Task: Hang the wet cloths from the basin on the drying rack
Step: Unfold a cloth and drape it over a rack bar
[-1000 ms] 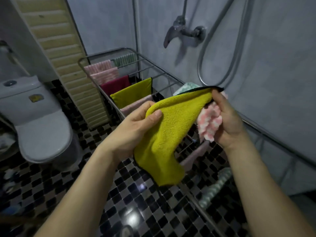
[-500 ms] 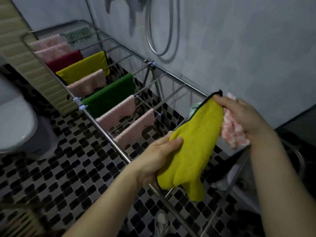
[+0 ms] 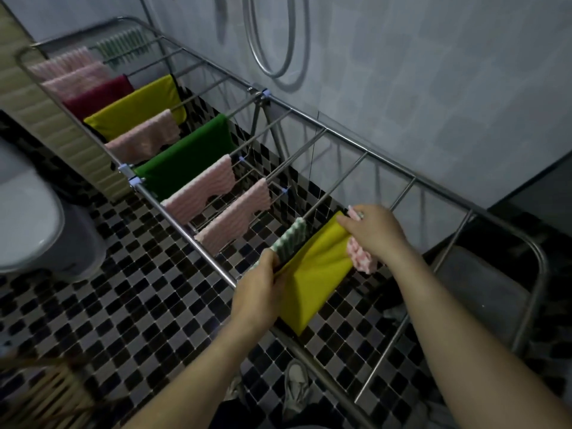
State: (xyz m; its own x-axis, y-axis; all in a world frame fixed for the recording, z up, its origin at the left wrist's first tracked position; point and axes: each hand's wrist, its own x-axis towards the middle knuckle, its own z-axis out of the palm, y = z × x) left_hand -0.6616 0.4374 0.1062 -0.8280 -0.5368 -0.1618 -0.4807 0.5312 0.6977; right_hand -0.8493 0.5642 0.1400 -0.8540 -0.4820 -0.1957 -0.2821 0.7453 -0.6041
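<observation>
A yellow cloth (image 3: 312, 274) lies draped over a rod of the steel drying rack (image 3: 309, 116), near its right end. My left hand (image 3: 258, 292) grips the cloth's near edge at the rack's front rail. My right hand (image 3: 374, 232) pinches the cloth's far corner and also holds a bunched pink cloth (image 3: 360, 258) in its palm. A green-and-white striped cloth (image 3: 289, 239) hangs on the rod just left of the yellow one. Several pink, green, yellow and dark red cloths fill the rods further left. The basin is not in view.
A toilet (image 3: 28, 221) stands at the left on the black-and-white checkered floor (image 3: 123, 289). A shower hose (image 3: 272, 41) loops on the tiled wall behind the rack. Bare rods lie right of the yellow cloth. A grey shape (image 3: 483, 289) sits under the rack's right end.
The yellow cloth has come down from mid-air onto a rack rod and is spread flatter. Both hands lowered with it. My view has tilted further down over the rack.
</observation>
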